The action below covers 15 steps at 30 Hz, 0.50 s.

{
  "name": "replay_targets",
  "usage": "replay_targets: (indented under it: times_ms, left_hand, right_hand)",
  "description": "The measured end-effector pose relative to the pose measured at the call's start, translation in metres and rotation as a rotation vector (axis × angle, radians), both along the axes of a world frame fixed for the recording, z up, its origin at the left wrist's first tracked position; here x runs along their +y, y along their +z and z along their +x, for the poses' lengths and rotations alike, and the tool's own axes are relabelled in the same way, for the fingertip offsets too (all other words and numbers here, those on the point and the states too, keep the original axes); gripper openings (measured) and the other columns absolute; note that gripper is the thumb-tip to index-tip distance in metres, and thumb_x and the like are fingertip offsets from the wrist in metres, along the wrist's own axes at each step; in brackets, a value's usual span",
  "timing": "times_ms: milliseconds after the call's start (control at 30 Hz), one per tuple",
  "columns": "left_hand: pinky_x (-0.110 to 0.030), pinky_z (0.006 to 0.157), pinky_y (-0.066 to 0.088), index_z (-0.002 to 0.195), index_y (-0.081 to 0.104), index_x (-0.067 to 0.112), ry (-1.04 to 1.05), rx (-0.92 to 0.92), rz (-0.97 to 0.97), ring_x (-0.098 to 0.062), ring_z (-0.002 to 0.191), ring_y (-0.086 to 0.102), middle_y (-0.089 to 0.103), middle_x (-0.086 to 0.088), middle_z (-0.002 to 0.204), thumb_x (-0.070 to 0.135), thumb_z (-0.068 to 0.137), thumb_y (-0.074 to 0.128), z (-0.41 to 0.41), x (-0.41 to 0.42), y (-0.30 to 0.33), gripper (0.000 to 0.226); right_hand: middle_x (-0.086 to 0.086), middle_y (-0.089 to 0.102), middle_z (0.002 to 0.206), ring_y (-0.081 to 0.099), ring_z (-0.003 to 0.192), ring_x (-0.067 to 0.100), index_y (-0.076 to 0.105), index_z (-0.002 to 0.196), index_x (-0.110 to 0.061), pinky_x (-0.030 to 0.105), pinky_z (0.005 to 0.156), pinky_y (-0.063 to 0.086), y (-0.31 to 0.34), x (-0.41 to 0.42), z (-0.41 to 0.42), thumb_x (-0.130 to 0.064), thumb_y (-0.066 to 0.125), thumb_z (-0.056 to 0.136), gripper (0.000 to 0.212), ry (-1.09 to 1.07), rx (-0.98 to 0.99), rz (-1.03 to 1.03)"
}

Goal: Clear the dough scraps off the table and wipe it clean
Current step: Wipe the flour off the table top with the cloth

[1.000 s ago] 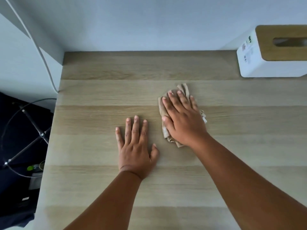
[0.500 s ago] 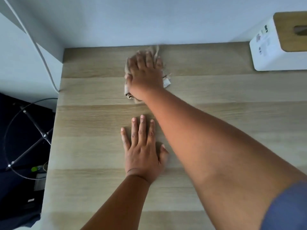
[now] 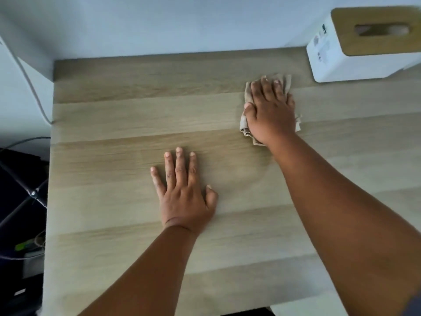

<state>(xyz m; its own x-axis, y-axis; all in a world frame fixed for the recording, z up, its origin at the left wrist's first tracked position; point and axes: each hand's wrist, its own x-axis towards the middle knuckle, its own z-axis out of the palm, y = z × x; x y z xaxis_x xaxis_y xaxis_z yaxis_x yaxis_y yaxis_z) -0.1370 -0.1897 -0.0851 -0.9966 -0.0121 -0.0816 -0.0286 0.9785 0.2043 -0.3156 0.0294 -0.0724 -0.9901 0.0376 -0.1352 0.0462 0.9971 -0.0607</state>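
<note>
A crumpled beige cloth [image 3: 247, 127] lay on the wooden table [image 3: 114, 201] in the upper right of the frame, its edges showing past the fingers and at the left of the palm. The right hand [image 3: 271, 112] pressed down on it, palm flat and fingers extended forward and close together, covering most of the fabric rather than clutching it. The left hand [image 3: 184, 192] rested in the middle of the frame, palm down on bare wood, fingers spread open and holding nothing, well apart from the cloth. A white tissue box [image 3: 355, 55] with a wooden top stood near the cloth, at the upper right corner.
</note>
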Motion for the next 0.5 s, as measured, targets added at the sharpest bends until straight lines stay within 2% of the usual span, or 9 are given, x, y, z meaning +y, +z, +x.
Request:
replay_targets:
  times_ms: [100,267,400,500]
  left_hand:
    - [-0.065,0.124,0.001,0.161,0.029,0.016,0.007,-0.017,0.010,-0.031,0.160,0.001,0.012,-0.010,0.172,0.047,0.079,0.046,0.001,0.000,0.003,0.090]
    - [-0.062,0.125,-0.001,0.162,0.028,0.017,0.026,-0.036,0.030,-0.028,0.160,-0.002,0.010,-0.008,0.173,0.045,0.080,0.044,0.002,0.001,0.007,0.088]
    - [-0.061,0.126,-0.002,0.161,0.028,0.019,0.029,-0.028,0.053,-0.027,0.160,-0.001,0.011,-0.007,0.173,0.046,0.080,0.041,0.003,-0.001,0.007,0.087]
    - [-0.061,0.126,0.000,0.160,0.031,0.018,0.036,-0.006,0.055,-0.028,0.160,0.004,0.015,-0.008,0.172,0.045,0.078,0.042,0.003,0.000,0.005,0.087]
  right_hand:
    - [0.002,0.017,0.172,0.012,0.159,0.031,0.027,0.161,-0.026,0.061,0.123,0.015,0.000,-0.017,0.016,-0.049,0.031,0.100,0.065,-0.006,-0.010,-0.028]
    - [0.002,0.025,0.170,0.018,0.158,0.029,0.034,0.159,-0.025,0.058,0.123,0.017,0.000,-0.016,0.115,-0.051,0.037,0.099,0.066,0.238,0.036,-0.028]
    - [-0.002,0.017,0.172,0.011,0.160,0.024,0.023,0.163,-0.026,0.054,0.124,0.018,-0.003,0.054,0.207,-0.052,0.036,0.103,0.067,0.317,0.026,0.024]
    - [-0.002,0.017,0.172,0.015,0.159,0.024,0.023,0.163,-0.028,0.056,0.121,0.025,0.000,0.135,0.235,-0.053,0.033,0.102,0.067,0.151,-0.022,0.053]
